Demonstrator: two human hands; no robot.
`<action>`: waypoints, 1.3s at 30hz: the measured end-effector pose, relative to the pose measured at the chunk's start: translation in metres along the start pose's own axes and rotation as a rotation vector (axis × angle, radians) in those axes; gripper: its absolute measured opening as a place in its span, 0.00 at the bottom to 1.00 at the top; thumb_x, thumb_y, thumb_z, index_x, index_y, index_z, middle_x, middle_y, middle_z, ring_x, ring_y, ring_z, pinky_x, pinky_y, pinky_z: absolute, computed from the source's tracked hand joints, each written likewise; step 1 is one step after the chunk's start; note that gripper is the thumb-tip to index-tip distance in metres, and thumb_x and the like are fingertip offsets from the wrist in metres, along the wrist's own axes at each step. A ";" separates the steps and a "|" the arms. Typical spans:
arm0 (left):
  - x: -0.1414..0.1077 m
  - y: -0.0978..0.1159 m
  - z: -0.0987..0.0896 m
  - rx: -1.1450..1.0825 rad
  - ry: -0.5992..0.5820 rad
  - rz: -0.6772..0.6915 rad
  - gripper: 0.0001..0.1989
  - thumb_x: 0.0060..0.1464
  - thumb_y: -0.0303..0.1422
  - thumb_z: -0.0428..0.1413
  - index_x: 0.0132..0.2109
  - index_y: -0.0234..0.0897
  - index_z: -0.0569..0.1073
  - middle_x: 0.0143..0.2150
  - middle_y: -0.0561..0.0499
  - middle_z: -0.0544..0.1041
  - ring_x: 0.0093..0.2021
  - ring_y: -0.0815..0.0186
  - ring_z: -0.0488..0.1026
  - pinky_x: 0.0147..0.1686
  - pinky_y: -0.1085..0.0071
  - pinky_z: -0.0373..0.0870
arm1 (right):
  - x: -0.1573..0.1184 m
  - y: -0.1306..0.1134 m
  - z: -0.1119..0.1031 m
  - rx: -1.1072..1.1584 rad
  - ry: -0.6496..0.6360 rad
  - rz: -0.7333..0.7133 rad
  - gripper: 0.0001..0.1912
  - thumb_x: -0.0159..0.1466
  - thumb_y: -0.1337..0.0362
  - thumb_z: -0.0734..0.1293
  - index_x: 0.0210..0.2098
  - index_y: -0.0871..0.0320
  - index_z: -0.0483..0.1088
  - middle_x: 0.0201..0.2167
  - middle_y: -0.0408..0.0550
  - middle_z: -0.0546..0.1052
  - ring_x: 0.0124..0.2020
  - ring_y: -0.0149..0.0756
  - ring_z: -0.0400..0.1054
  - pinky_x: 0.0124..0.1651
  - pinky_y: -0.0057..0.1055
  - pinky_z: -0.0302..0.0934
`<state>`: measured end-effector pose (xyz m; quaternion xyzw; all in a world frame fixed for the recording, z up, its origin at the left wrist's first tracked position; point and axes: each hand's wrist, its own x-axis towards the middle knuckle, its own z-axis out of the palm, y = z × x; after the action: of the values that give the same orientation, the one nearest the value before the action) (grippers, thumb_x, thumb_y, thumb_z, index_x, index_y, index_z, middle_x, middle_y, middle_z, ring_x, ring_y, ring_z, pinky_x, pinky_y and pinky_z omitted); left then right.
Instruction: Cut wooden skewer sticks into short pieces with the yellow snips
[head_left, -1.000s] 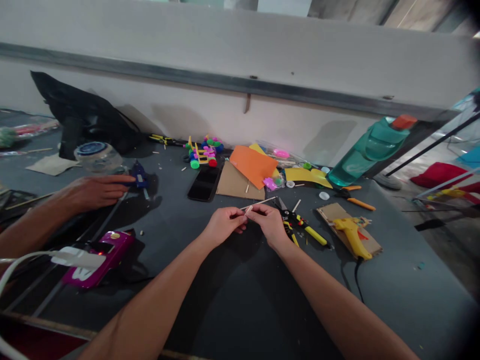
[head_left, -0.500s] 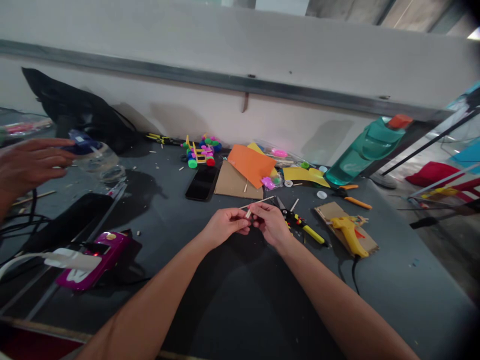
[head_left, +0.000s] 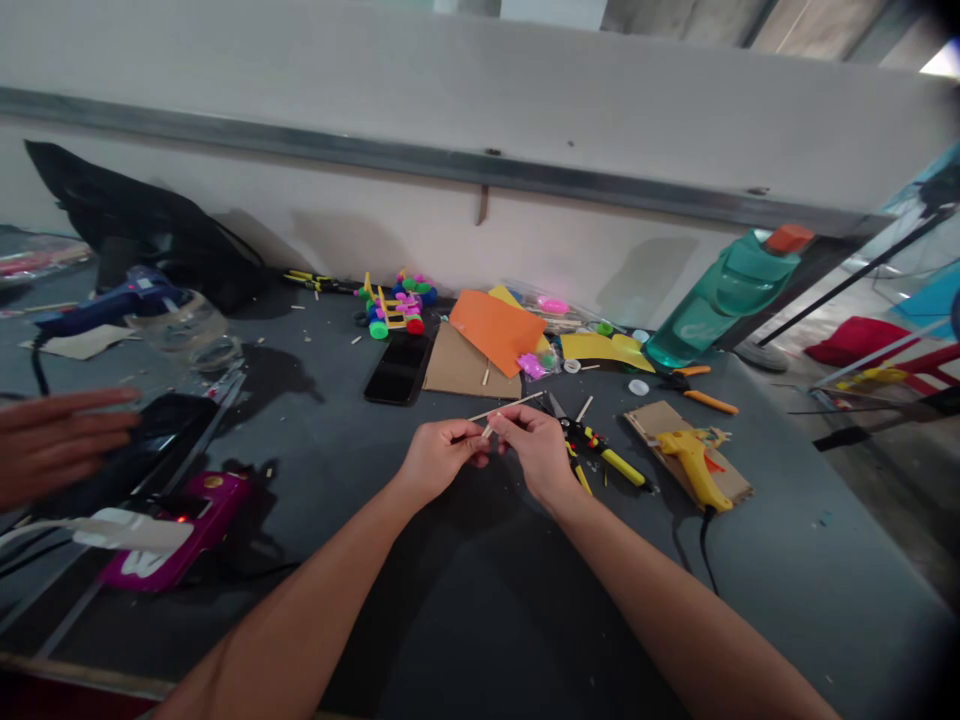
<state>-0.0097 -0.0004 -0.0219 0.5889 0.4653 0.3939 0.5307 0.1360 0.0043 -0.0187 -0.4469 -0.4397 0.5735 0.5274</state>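
Note:
Thin wooden sticks (head_left: 517,402) are pinched between my two hands over the middle of the dark table. My left hand (head_left: 444,455) is closed round the left end, fingers curled. From the right, my right hand (head_left: 531,440) pinches the sticks with thumb and forefinger, its fingertips almost touching the left ones. Just right of my right hand lie black-and-yellow pliers (head_left: 611,458). A brown cardboard piece (head_left: 457,370) with an orange sheet (head_left: 499,328) on it lies behind my hands, beside a black phone (head_left: 399,368).
A yellow glue gun (head_left: 697,468) rests on cardboard at the right, with a teal bottle (head_left: 724,300) behind. At the left are another person's hand (head_left: 64,445), a blue glue gun (head_left: 112,300) by a clear container (head_left: 187,335), and a magenta power strip (head_left: 184,530).
The other person's hand has come off the blue glue gun and moved down and left. The view has shifted slightly; my hands still hold the sticks.

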 end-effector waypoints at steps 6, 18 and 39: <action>-0.002 0.002 -0.003 0.082 -0.019 0.068 0.07 0.50 0.34 0.56 0.32 0.35 0.77 0.25 0.52 0.77 0.26 0.67 0.75 0.31 0.73 0.71 | -0.010 -0.004 0.002 -0.296 0.068 -0.262 0.06 0.54 0.61 0.68 0.29 0.57 0.72 0.25 0.43 0.75 0.23 0.30 0.66 0.27 0.27 0.61; -0.003 0.008 -0.002 0.170 -0.041 0.116 0.08 0.51 0.35 0.55 0.34 0.36 0.75 0.26 0.53 0.75 0.28 0.68 0.73 0.32 0.73 0.68 | -0.012 -0.006 -0.002 -0.484 0.100 -0.421 0.04 0.56 0.62 0.66 0.28 0.55 0.72 0.27 0.45 0.76 0.29 0.34 0.69 0.34 0.31 0.63; 0.011 -0.004 0.006 0.085 0.038 0.086 0.13 0.49 0.39 0.55 0.39 0.35 0.74 0.31 0.51 0.76 0.29 0.68 0.72 0.30 0.73 0.69 | 0.004 0.014 -0.013 -0.333 0.059 -0.228 0.09 0.52 0.59 0.68 0.30 0.56 0.75 0.29 0.46 0.77 0.28 0.35 0.68 0.31 0.30 0.62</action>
<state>-0.0019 0.0089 -0.0268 0.6229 0.4659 0.4071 0.4788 0.1455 0.0082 -0.0350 -0.4918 -0.5604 0.4163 0.5203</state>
